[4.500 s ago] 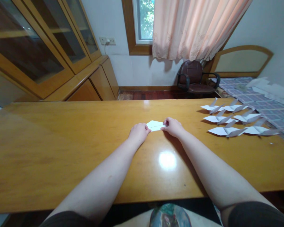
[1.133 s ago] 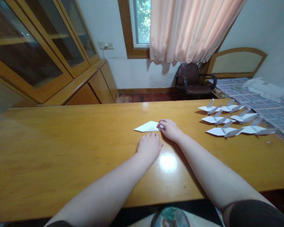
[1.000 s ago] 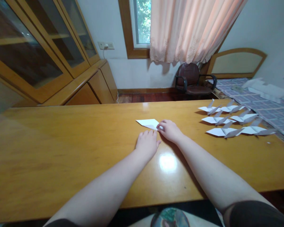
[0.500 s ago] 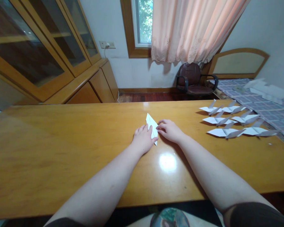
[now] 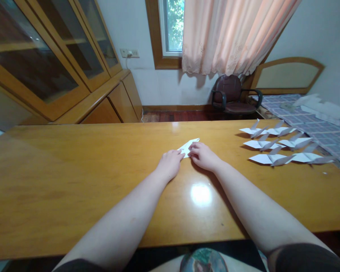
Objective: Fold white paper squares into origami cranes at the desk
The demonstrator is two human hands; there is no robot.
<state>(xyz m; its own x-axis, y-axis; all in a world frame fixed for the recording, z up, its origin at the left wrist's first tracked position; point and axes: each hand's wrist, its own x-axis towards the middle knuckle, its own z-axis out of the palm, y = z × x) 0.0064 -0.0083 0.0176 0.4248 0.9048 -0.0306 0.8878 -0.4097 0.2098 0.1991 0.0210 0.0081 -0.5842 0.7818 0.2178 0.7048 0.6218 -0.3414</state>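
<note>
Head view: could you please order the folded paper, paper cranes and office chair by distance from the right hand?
1. Folded paper, touching the right hand.
2. Paper cranes, to its right.
3. Office chair, beyond the table.

The widest room is in the left half of the frame, where the counter (image 5: 73,170) shows bare wood from its near edge to its far edge. At the centre your left hand (image 5: 170,164) and right hand (image 5: 204,155) meet on the folded paper (image 5: 188,145). Both forearms slant up from the bottom edge, with a narrow wedge of bare wood between them. Right of centre, six paper cranes (image 5: 262,158) stand in two rows, well apart from your right hand, with a strip of bare counter between. At the right edge, the bed (image 5: 323,130) lies just beside the counter's end.
</note>
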